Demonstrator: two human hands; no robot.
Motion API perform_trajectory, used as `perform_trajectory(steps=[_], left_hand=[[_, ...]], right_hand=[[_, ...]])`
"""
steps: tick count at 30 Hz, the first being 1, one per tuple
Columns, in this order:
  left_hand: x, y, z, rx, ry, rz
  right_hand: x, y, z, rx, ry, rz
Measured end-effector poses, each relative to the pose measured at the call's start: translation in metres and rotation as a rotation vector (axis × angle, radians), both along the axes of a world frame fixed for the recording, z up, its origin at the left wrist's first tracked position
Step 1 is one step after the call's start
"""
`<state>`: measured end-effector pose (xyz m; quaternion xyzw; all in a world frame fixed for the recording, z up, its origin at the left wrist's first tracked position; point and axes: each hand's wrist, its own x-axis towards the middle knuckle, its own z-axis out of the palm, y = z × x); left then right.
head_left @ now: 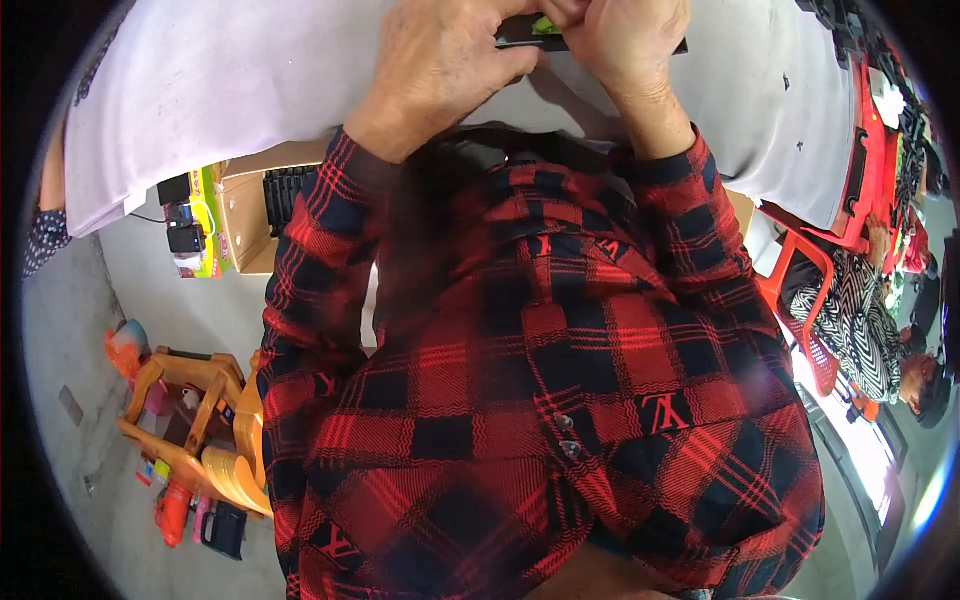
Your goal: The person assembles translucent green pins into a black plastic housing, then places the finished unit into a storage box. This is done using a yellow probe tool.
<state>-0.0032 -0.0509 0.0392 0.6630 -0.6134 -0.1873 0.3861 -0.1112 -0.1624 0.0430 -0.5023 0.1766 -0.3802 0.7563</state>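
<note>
At the top of the head view, both hands are at a thin black flat piece (pixel 520 43) above the pale cloth of the table. My left hand (pixel 440 70) grips its left end, thumb along the near edge. A small bright green thing (pixel 545 26) shows between the hands; its kind cannot be made out. My right hand (pixel 635 45) is closed over the piece, fingers curled toward the green thing. What those fingers pinch is hidden, and the frame's upper edge cuts off the far side.
The pale cloth (pixel 230 90) covers the table, with small dark bits at right. Below its left edge stands a cardboard box (pixel 250 220) holding black parts. A wooden chair (pixel 190 410) is at lower left. At right are a red chair (pixel 815 300) and seated people; another person's arm (pixel 52 190) shows far left.
</note>
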Motion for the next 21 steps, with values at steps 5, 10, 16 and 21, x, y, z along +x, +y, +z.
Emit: perform_trajectory(steps=[5, 10, 16, 21], left_hand=[[-0.005, -0.006, -0.008, -0.071, 0.124, 0.033], [-0.006, -0.010, -0.008, -0.097, 0.173, 0.040], [-0.006, -0.009, -0.014, -0.049, 0.249, 0.091], [-0.005, -0.003, -0.003, -0.129, 0.099, 0.068]], right_hand=[[0.002, 0.002, 0.005, -0.061, 0.045, -0.036], [0.006, 0.001, 0.005, -0.100, 0.092, -0.084], [0.005, 0.005, -0.002, -0.110, 0.055, -0.016], [0.007, 0.002, 0.000, 0.075, -0.002, -0.018]])
